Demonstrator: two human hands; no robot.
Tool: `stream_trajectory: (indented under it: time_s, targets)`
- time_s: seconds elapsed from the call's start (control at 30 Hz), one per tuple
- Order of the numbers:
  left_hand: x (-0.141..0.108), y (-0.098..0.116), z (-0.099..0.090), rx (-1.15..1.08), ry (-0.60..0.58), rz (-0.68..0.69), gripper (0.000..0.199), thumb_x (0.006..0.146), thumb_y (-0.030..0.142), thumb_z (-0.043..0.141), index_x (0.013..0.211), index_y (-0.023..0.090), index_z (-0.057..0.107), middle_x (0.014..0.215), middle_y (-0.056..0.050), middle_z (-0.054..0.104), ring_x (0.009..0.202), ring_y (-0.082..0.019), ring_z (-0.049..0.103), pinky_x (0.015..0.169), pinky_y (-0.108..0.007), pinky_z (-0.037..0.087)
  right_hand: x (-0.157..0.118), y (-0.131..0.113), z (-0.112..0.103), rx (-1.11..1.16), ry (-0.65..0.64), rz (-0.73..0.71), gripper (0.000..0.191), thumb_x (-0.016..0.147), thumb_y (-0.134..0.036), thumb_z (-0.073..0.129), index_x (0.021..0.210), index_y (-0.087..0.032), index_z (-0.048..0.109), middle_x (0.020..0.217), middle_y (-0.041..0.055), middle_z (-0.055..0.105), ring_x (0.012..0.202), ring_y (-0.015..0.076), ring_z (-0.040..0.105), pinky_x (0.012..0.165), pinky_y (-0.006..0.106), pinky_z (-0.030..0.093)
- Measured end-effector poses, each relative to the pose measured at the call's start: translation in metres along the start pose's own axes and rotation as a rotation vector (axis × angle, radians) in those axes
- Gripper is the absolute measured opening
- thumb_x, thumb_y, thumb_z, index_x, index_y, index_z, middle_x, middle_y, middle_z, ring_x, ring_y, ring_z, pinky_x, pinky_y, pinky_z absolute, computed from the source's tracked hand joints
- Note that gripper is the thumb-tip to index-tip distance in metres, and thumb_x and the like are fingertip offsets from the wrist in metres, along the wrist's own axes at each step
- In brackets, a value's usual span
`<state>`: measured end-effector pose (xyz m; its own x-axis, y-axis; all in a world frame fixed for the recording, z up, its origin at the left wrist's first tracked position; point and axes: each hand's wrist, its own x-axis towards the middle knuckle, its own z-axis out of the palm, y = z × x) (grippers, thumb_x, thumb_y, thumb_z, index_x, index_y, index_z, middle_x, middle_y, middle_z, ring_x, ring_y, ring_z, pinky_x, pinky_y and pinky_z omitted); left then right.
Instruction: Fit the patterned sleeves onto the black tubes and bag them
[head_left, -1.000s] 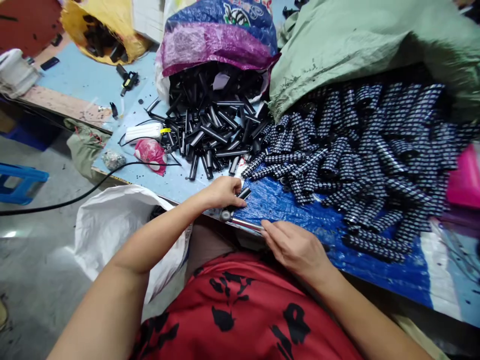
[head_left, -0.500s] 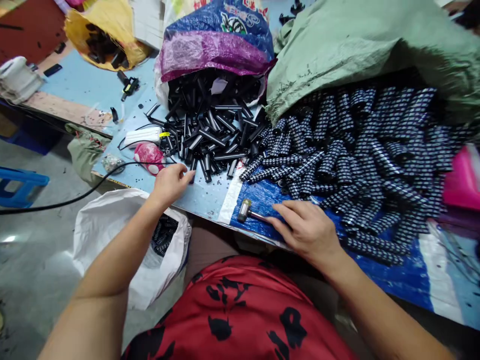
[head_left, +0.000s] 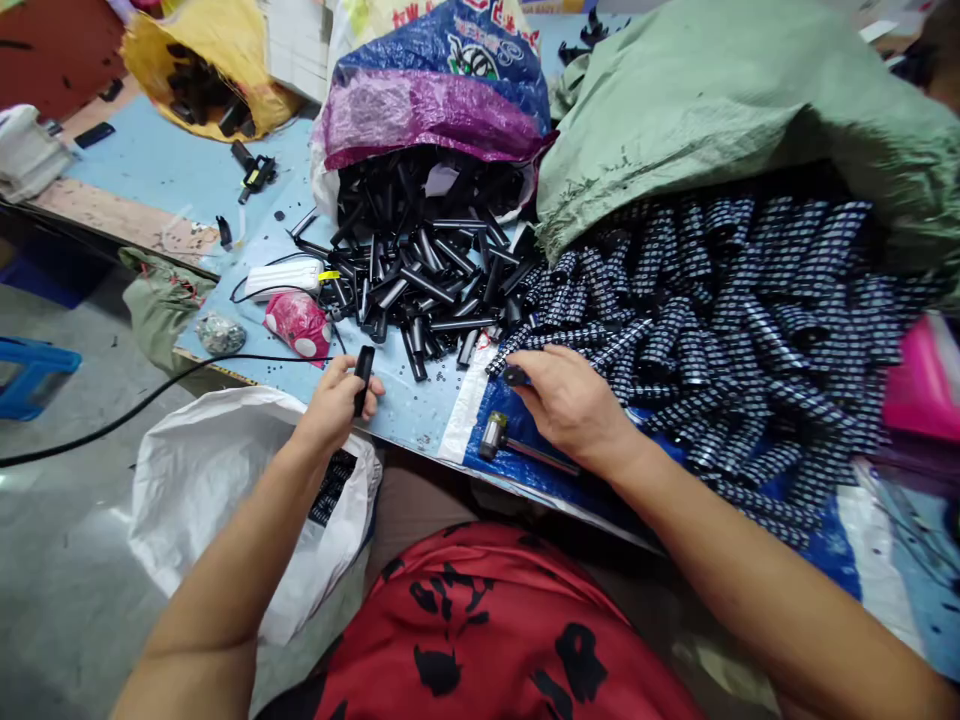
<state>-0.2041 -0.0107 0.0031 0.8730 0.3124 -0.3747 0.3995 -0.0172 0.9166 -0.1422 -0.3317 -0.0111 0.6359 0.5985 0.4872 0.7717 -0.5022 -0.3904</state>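
My left hand [head_left: 337, 395] is closed around a short black tube [head_left: 364, 381], held nearly upright over the table's front edge. My right hand [head_left: 574, 405] pinches a dark piece with a round end [head_left: 516, 376]; the fingers hide most of it. Just beyond that hand spreads a heap of black-and-white patterned tubular sleeves [head_left: 675, 335]. A small hammer [head_left: 493, 436] with a metal handle lies on the blue plastic sheet, below my right hand. Loose plain black tubes [head_left: 427, 285] are piled beyond and between the hands, spilling from a blue-and-purple sack [head_left: 442, 105].
A green sack [head_left: 720, 110] covers the back of the sleeve heap. Below the table edge at left, a white bag [head_left: 202, 490] holds patterned pieces. A red spotted bundle [head_left: 298, 323], a white block [head_left: 285, 277] and a black cable [head_left: 187, 375] lie at left.
My right hand has let go of the hammer, moved up to the front of the sleeve heap and taken a dark piece. My left hand has drawn back slightly, with the black tube raised upright.
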Motion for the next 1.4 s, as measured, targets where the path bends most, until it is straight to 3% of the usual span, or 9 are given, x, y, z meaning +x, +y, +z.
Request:
stream_trajectory:
  time_s: [0.17,0.3,0.53,0.73,0.83,0.93,1.03,1.23,1.4]
  targets:
    - [-0.032,-0.010,0.032,-0.242,-0.064,0.001,0.039,0.082,0.039,0.067,0.110,0.020,0.049,0.065,0.005,0.063,0.039,-0.009,0.045,0.042,-0.020,0.032,-0.025,-0.042,-0.006,1.029,0.119,0.806,0.043,0.102,-0.057,0.048,0.120,-0.020,0.061,0.091,0.0045,0.068,0.077,0.0173,0.066,0.072,0.033,0.056]
    - [-0.051,-0.018,0.076,-0.231,-0.229,0.077,0.048,0.086,0.052,0.071,0.115,0.019,0.052,0.072,0.003,0.066,0.043,-0.007,0.048,0.045,-0.020,0.036,-0.029,-0.058,-0.002,1.478,0.240,1.158,0.058,0.085,-0.074,0.064,0.099,-0.018,0.064,0.067,-0.0035,0.052,0.048,0.0072,0.044,0.045,0.021,0.035]
    - [-0.081,-0.014,0.137,-0.148,-0.341,0.198,0.031,0.094,0.048,0.066,0.096,0.019,0.057,0.076,0.002,0.064,0.053,-0.007,0.048,0.054,-0.022,0.040,-0.035,-0.070,-0.007,1.451,0.496,1.108,0.055,0.087,-0.072,0.064,0.109,-0.022,0.065,0.060,-0.0063,0.048,0.045,0.0075,0.038,0.043,0.021,0.033]
    - [-0.086,-0.008,0.171,-0.049,-0.390,0.331,0.031,0.078,0.041,0.083,0.095,0.019,0.071,0.082,-0.001,0.065,0.070,-0.014,0.055,0.067,-0.028,0.046,-0.033,-0.074,0.000,1.289,0.593,1.057,0.054,0.095,-0.070,0.051,0.108,-0.020,0.068,0.112,0.0094,0.071,0.097,0.0211,0.069,0.088,0.038,0.059]
    - [-0.085,-0.007,0.168,-0.029,-0.384,0.307,0.028,0.083,0.043,0.078,0.093,0.018,0.071,0.076,-0.001,0.061,0.067,-0.014,0.051,0.065,-0.028,0.043,-0.047,-0.061,-0.002,0.917,0.455,0.740,0.067,0.095,-0.070,0.052,0.139,-0.020,0.056,0.146,0.0163,0.057,0.136,0.0294,0.056,0.108,0.046,0.052]
    - [-0.085,-0.006,0.155,-0.051,-0.399,0.220,0.032,0.082,0.046,0.080,0.091,0.017,0.070,0.079,-0.002,0.062,0.069,-0.014,0.051,0.065,-0.027,0.043,-0.066,-0.045,-0.011,0.443,0.285,0.336,0.108,0.080,-0.069,0.075,0.164,-0.024,0.024,0.170,0.0190,0.023,0.156,0.0378,0.027,0.116,0.057,0.045]
    - [-0.086,-0.007,0.147,-0.043,-0.426,0.203,0.035,0.082,0.049,0.080,0.090,0.017,0.069,0.079,-0.002,0.061,0.069,-0.013,0.051,0.064,-0.026,0.044,-0.074,-0.039,-0.020,0.197,0.194,0.078,0.107,0.082,-0.050,0.082,0.166,-0.026,0.020,0.165,0.0203,0.032,0.152,0.0368,0.037,0.117,0.058,0.045]
    - [-0.088,-0.006,0.155,-0.074,-0.339,0.185,0.059,0.096,0.074,0.045,0.089,0.018,0.062,0.063,0.001,0.050,0.053,-0.012,0.041,0.051,-0.027,0.037,-0.072,-0.049,-0.023,0.126,0.242,0.040,0.104,0.081,-0.050,0.082,0.163,-0.017,0.027,0.150,0.0235,0.051,0.141,0.0345,0.052,0.113,0.052,0.052]
    - [-0.094,-0.004,0.162,-0.054,-0.310,0.283,0.052,0.097,0.066,0.052,0.092,0.017,0.066,0.088,-0.005,0.063,0.082,-0.016,0.055,0.078,-0.029,0.048,-0.075,-0.055,-0.019,0.049,0.280,-0.013,0.101,0.084,-0.045,0.081,0.163,-0.012,0.028,0.146,0.0243,0.053,0.138,0.0330,0.055,0.111,0.048,0.055]
